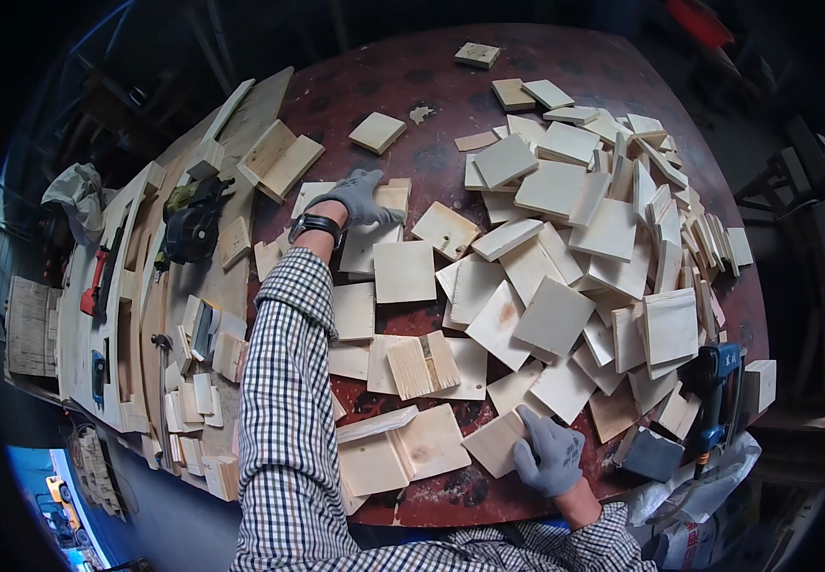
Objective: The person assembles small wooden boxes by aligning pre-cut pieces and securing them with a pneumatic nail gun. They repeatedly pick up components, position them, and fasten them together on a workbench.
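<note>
My left hand [360,198], in a grey glove, reaches far across the dark red table with its fingers spread. It lies over pale wooden pieces, its fingertips by a small wooden board [393,197]; whether it presses on one, I cannot tell. Close to the near edge, my right hand [550,458], gloved too, grips the right end of a flat wooden block [494,442] between thumb and fingers. Square wooden boards [405,272] lie between my hands. A tilted strip rests on a wider board [436,440] left of the held block.
A big heap of wooden squares [555,186] covers the table's right side. A blue and black power tool [715,396] stands at the right edge. Leftward are a black tool [193,224], a hammer [162,343], a red-handled tool [96,281] and stacked offcuts [193,400].
</note>
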Tool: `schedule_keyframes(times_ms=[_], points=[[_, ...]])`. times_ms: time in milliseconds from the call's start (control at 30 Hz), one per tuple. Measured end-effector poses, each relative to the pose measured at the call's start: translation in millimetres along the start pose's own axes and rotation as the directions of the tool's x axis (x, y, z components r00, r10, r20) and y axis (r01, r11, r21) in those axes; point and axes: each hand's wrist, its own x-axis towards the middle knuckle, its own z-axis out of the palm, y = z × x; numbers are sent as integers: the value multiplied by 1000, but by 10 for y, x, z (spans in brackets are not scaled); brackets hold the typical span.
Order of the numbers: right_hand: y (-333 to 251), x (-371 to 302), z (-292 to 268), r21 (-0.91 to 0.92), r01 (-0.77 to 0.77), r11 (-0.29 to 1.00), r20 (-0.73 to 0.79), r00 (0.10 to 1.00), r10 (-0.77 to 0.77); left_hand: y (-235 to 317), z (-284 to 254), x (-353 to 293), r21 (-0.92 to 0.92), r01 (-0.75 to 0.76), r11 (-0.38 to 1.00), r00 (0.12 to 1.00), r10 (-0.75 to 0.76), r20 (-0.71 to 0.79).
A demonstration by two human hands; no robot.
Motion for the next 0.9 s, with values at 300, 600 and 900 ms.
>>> schedule_keyframes(times_ms=[300, 600, 900], points=[[-28, 3, 5, 42, 12, 999, -50, 999, -10, -386, 151, -595, -308, -471, 826, 795, 246, -555], [20, -88, 92, 70, 59, 996, -112, 992, -51, -303, -84, -2635, -458, -769, 446, 614, 315, -724], [103, -85, 223, 29, 113, 993, -180, 978, -106, 246, 348, -4307, 23, -770, 637, 331, 430, -840]])
